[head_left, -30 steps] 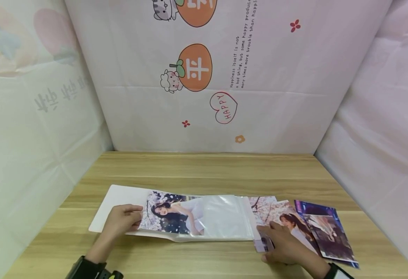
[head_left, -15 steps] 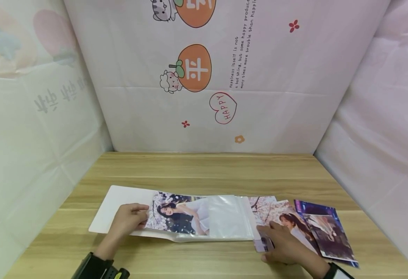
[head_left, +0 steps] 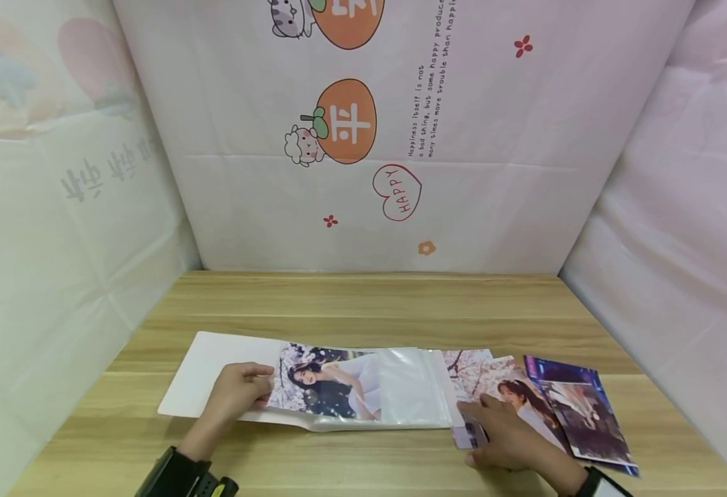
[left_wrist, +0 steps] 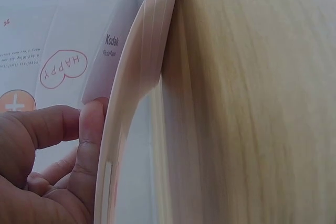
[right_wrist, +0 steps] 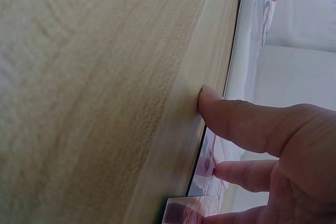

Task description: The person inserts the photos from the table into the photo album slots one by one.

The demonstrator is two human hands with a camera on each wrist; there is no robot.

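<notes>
A white photo album lies spread wide on the table, its clear sleeve on the right. My left hand pinches the left edge of a photo of a person in white among blossoms. The photo's right part lies in the sleeve. In the left wrist view, the thumb and a finger of that hand meet at the photo paper, whose back reads Kodak. My right hand rests with extended fingers on blossom photos at the album's right edge. In the right wrist view its thumb touches no photo.
Dark purple photos lie overlapped at the far right of the wooden table. A printed white cloth hangs behind the table, and cloth walls stand at both sides.
My left hand has moved right, and the photo has slid further right into the clear sleeve. My right hand has stayed in place.
</notes>
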